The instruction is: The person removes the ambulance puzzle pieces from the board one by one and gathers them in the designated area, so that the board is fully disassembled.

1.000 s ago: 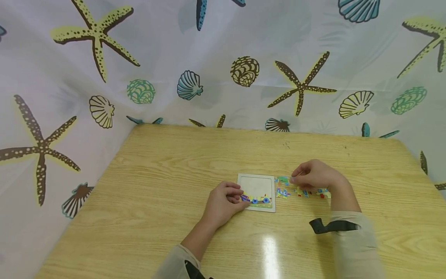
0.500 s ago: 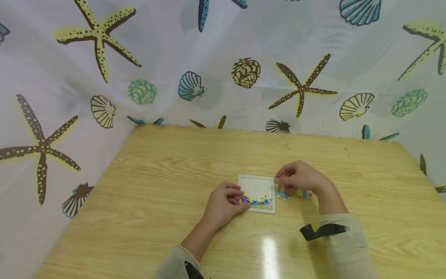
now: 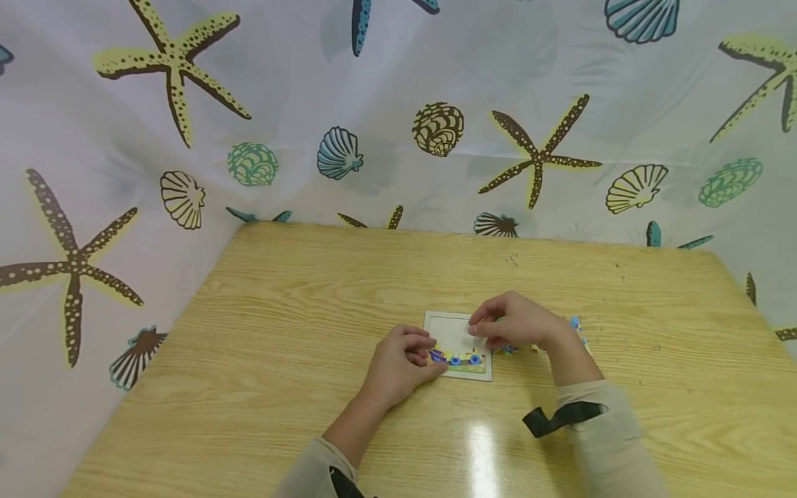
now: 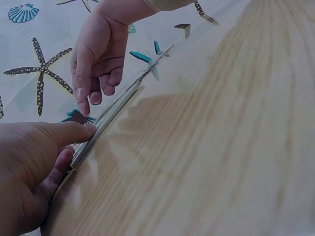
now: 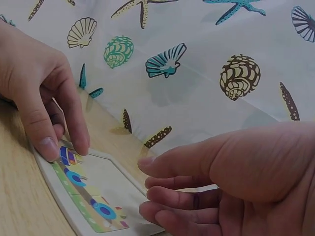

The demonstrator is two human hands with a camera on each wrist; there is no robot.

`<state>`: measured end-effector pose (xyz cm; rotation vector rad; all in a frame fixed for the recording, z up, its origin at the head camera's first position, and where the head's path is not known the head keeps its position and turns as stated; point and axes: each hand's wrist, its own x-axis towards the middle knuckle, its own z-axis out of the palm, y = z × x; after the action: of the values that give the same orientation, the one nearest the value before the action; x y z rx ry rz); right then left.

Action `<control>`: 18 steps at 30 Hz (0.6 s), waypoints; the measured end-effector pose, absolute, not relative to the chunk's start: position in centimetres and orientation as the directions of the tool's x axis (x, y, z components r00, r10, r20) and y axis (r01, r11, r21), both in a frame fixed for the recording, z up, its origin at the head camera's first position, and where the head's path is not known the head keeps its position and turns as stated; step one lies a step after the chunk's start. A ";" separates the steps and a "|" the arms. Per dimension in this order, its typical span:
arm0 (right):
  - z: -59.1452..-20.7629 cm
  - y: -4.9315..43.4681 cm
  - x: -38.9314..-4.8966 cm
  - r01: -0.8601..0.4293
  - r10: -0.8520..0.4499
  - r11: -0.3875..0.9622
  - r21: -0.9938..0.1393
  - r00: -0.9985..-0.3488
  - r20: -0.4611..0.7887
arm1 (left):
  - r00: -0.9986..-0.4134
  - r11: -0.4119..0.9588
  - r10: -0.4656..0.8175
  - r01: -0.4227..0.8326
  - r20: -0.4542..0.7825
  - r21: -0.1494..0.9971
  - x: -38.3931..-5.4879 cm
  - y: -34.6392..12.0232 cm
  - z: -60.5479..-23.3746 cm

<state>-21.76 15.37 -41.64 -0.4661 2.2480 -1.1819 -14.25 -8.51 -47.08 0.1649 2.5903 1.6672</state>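
Observation:
A square white jigsaw tray (image 3: 456, 332) lies on the table, with assembled pieces showing a vehicle with blue wheels (image 5: 103, 209) along its near side; the rest of its bed is bare. At its left end, my left hand (image 3: 398, 363) grips the frame, thumb on the near edge and fingers farther up. My right hand (image 3: 519, 319) hovers over the tray's right part, palm turned inward. In the right wrist view, the right thumb (image 5: 167, 162) and fingers stay apart, and I see nothing between them. Loose jigsaw pieces (image 3: 574, 323) lie right of the tray, partly hidden by this hand.
The wood-grain table (image 3: 299, 297) extends around the tray on every side. A white curtain (image 3: 386, 83) printed with starfish and shells hangs along the back and sides. Black straps (image 3: 563, 417) cross both sleeves.
My right hand has moved left from the loose pieces to above the tray, uncovering pieces on the far right. My left hand and the tray stay where they were.

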 end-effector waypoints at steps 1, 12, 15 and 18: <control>-41.7 15.2 -21.7 -0.047 -0.543 0.545 -0.837 -0.781 -0.310 | -0.993 0.413 0.121 0.061 0.011 0.909 -14.2 -8.5 -47.1; -42.3 13.1 -21.3 -0.134 -0.621 0.518 -0.845 -0.738 -0.264 | -0.991 0.407 0.132 0.061 0.008 0.912 -14.2 -8.5 -47.0; -42.3 12.5 -21.0 -0.165 -0.647 0.522 -0.837 -0.716 -0.263 | -0.991 0.411 0.134 0.078 0.025 0.908 -14.3 -8.5 -47.0; -42.3 12.1 -20.7 -0.190 -0.663 0.527 -0.828 -0.702 -0.261 | -0.990 0.415 0.133 0.095 0.043 0.905 -14.3 -8.5 -47.0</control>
<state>-20.74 12.06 -42.30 -0.6904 2.2056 -1.1007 -14.30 -8.46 -47.05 0.2113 2.6125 1.6667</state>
